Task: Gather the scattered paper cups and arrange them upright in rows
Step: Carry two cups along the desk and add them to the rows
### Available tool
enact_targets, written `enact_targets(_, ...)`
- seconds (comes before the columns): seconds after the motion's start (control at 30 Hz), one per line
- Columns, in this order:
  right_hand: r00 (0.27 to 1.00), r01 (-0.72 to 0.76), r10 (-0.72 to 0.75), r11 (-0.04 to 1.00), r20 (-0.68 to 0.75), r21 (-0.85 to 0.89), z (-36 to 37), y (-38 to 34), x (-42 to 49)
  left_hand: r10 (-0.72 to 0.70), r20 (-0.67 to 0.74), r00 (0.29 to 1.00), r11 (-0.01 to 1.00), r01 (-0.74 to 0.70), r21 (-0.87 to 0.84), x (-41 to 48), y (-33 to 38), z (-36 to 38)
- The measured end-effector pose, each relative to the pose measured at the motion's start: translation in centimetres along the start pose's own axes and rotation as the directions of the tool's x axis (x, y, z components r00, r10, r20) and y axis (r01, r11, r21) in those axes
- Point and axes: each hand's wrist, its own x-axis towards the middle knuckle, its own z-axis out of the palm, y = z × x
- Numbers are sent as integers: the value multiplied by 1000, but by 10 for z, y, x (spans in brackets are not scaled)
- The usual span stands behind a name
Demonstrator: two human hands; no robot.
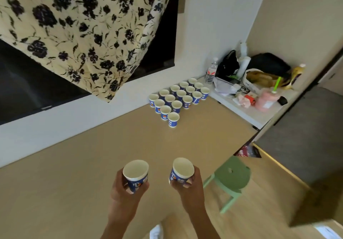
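The person stands at the near edge of the tan table, a paper cup in each hand. The left hand has its fingers curled tight round a blue and white cup, held mouth up and tipped a little toward the far side. The right hand grips a second cup the same way, its fingers wrapped close about the lower wall. The two cups sit side by side above the table, near each other but apart.

At the far end, against the white wall, a block of cups stands upright in neat rows, touching or nearly so. Just right of them a white shelf carries a water bottle, dark bags and a pink drink with a green straw. A flowered cloth hangs at the upper left. A green stool stands on the floor to the right of the table.
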Motion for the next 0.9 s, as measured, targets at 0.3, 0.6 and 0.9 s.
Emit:
enact_targets(0.3,997,-66,64,995,-38,-70,-55,10,110,-40,72,997,998,43,-51,74,10,124)
enact_targets(0.6,994,-105,105,983,-5,-148,-71,-5,221,-53,34,998,997,54,-51,132,49,189)
enact_targets(0.9,968,-69,126,966,218,-248,-53,-2,362,-175,-169,970,985,173,-28,153,69,242)
